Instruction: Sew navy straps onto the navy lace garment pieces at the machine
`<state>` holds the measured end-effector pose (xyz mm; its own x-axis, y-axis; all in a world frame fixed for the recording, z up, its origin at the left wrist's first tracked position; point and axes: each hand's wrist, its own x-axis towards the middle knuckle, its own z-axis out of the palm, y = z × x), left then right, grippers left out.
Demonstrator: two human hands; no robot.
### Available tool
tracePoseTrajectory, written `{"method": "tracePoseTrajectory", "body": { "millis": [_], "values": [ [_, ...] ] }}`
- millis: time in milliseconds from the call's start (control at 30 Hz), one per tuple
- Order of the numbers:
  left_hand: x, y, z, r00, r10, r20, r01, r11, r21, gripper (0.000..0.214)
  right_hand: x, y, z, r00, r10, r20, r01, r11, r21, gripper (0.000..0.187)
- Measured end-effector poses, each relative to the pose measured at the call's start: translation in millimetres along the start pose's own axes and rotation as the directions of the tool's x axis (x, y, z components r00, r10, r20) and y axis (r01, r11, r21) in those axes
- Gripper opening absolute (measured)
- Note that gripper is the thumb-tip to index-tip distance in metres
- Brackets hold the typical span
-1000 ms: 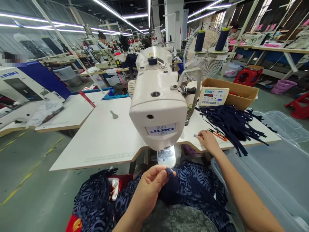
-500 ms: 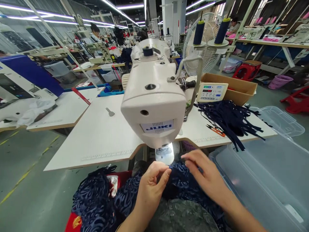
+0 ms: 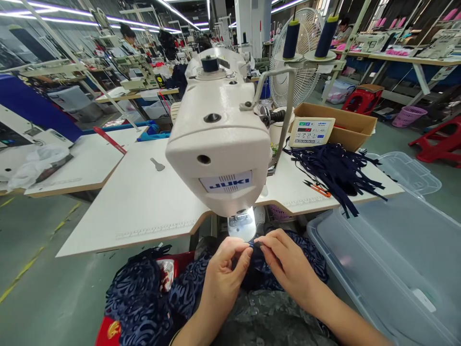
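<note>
Just in front of the lit bed of a white sewing machine (image 3: 219, 154), my two hands meet, fingertips nearly touching. My left hand (image 3: 226, 266) pinches the edge of a dark navy fabric piece (image 3: 255, 244) between thumb and forefinger. From the other side my right hand (image 3: 284, 259) is closed in a pinch on the same small piece. Its exact shape is mostly hidden by the fingers. Below and around them hangs navy patterned fabric (image 3: 137, 293), heaped over the lap and to the left.
Navy fabric strips (image 3: 334, 168) lie on the white table (image 3: 144, 202), beside orange-handled thread snips (image 3: 319, 189) and a cardboard box (image 3: 353, 127). A clear plastic bin (image 3: 382, 250) stands at the right. A grey flat tool (image 3: 157, 165) rests left of the machine.
My right hand has come left and met my left hand at the fabric piece. The view has shifted slightly, so the machine appears a little further left.
</note>
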<state>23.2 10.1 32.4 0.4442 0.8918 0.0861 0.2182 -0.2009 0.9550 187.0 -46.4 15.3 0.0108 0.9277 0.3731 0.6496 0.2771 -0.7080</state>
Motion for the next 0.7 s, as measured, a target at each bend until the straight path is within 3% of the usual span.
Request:
{"method": "tracePoseTrajectory", "body": {
  "millis": [367, 567, 700],
  "values": [
    [-1, 2, 0.5, 0.998, -0.058, -0.020, 0.058, 0.998, 0.015, 0.011, 1, -7, 10, 0.985, -0.122, -0.119, 0.089, 0.963, -0.254, 0.024],
    [-1, 2, 1.1, 0.997, -0.077, 0.001, 0.077, 0.997, 0.010, 0.013, -1, -2, 23, 0.973, -0.162, -0.165, 0.111, 0.954, -0.280, 0.023],
    [-2, 0, 1.5, 0.995, -0.095, 0.020, 0.095, 0.995, -0.023, 0.017, 3, -3, 21, 0.986, -0.114, -0.123, 0.086, 0.974, -0.209, 0.021]
  ]
}}
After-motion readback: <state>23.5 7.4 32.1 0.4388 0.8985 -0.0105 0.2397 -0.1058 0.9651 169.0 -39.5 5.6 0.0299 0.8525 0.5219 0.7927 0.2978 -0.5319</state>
